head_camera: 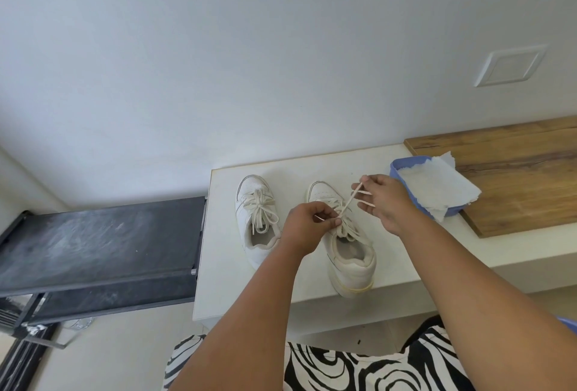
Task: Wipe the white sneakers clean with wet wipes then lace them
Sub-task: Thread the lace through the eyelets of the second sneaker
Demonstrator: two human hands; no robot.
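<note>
Head view: left hand [304, 225] pinches the cream lace [349, 200] over the right white leather sneaker [349, 253], heel overhanging the pale ledge [224, 234] edge; right hand [385, 200] pinches the lace end. Laced left white sneaker [254, 222] sits beside, near the ledge's left edge.

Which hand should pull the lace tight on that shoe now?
The right hand, probably. It already holds the lace stretched out, away from the right shoe, with room to pull. The left hand pinches the lace down at the shoe, so it suits holding steady.
</note>
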